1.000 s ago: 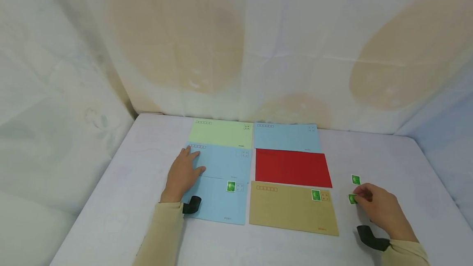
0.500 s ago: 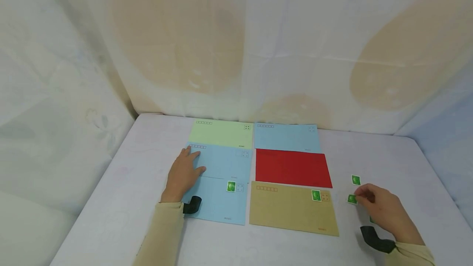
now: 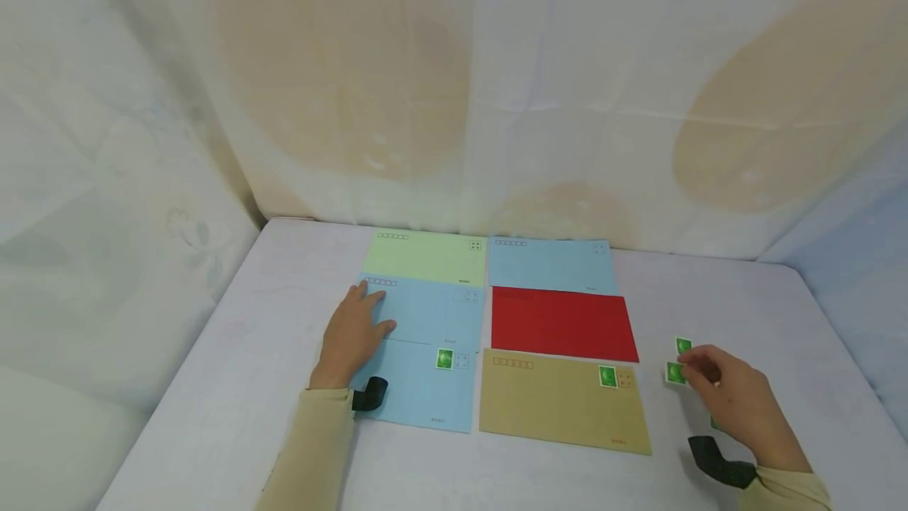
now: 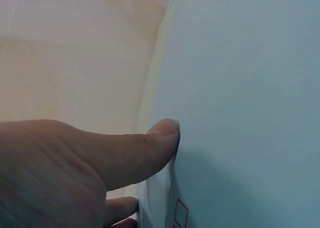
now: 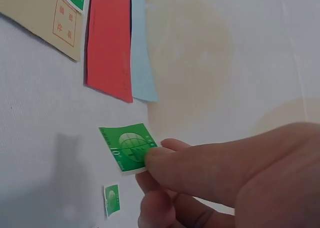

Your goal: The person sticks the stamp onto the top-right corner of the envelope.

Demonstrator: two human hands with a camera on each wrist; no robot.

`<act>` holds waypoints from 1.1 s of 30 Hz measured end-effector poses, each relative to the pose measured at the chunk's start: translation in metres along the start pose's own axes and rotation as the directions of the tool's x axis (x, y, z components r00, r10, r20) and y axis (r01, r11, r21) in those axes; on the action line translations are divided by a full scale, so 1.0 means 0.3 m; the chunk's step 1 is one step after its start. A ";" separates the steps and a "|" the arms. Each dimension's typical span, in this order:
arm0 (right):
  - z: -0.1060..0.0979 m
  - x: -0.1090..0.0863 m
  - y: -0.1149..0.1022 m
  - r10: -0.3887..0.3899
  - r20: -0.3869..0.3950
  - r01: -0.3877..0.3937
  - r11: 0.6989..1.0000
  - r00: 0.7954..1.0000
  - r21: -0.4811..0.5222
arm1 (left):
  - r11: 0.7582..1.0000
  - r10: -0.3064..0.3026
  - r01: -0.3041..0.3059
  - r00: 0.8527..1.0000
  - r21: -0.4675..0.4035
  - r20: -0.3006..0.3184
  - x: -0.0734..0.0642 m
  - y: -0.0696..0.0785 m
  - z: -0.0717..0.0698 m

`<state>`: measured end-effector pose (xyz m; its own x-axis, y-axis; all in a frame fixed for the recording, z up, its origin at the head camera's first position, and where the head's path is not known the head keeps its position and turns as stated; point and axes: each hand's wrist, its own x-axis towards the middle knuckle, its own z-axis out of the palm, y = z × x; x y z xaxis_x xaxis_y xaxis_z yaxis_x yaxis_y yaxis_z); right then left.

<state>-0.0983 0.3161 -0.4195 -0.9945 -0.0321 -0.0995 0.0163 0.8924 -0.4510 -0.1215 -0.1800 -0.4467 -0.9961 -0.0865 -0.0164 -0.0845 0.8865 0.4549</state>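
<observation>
Green stamp (image 3: 675, 373), held at the right side of a white-covered table (image 3: 234, 385), is one of several in view. From the left: the person's left hand (image 3: 351, 337) rests, fingers spread and gripping nothing, on the left end of a middle blue envelope (image 3: 433, 318). A flat, steady touch should suit there, as the paper looks easy to nudge. Behind lies a pale green envelope (image 3: 426, 257); in front, a near blue envelope (image 3: 418, 397) carries a stamp (image 3: 444, 359) just left of its printed square. Next column, back to front: far blue envelope (image 3: 549, 266), red envelope (image 3: 563, 324), tan envelope (image 3: 560, 404) with its own stamp (image 3: 608, 376). Farther right, a loose stamp (image 3: 684, 345) lies just behind the held one. The right hand (image 3: 738, 404) pinches its stamp near one corner, seemingly clear of the table; a light pinch, leaving most of the face uncovered, should avoid creasing and make squaring it easier.
</observation>
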 end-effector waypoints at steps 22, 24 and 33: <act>0.045 0.000 -0.046 -0.003 -0.193 0.011 0.999 0.981 0.040 | 1.000 -0.010 0.010 1.000 0.010 0.015 0.002 0.000 -0.004; 0.051 0.001 -0.052 -0.001 -0.199 0.011 0.999 0.980 0.049 | 1.000 -0.015 0.015 1.000 0.011 0.014 0.002 0.000 -0.003; 0.071 0.000 -0.073 -0.007 -0.202 0.020 0.998 0.979 0.062 | 1.000 -0.029 0.029 0.999 0.008 0.019 0.005 0.002 0.001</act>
<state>-0.0964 0.2870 -0.4287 -0.9949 0.0535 0.0850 0.0030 0.8618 -0.5072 -0.1230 -0.1794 -0.4465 -0.9935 -0.1035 -0.0470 -0.1136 0.8874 0.4468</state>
